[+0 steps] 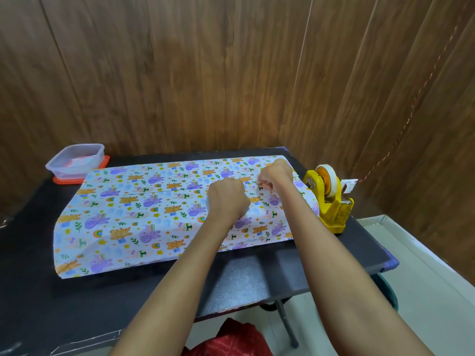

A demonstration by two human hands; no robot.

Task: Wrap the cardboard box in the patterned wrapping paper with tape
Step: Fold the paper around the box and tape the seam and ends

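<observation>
Patterned wrapping paper point(144, 214) lay folded over the hidden box, seam on top. The left hand point(227, 199) pressed there, fingers curled, grip unclear. The right hand point(276, 176) pinched the seam. Taping and both ends apparently remained.

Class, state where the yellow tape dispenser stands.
In the head view, the yellow tape dispenser stands at the table's right edge, beside the wrapping paper and the right hand.

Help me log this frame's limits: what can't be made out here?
Head view:
- Cardboard box: wholly covered by the wrapping paper.
- Left hand: fingertips hidden under its own knuckles.
- Right hand: whether it pinches tape is too small to tell.
- Plastic container: contents blurred behind its cloudy wall.
</observation>
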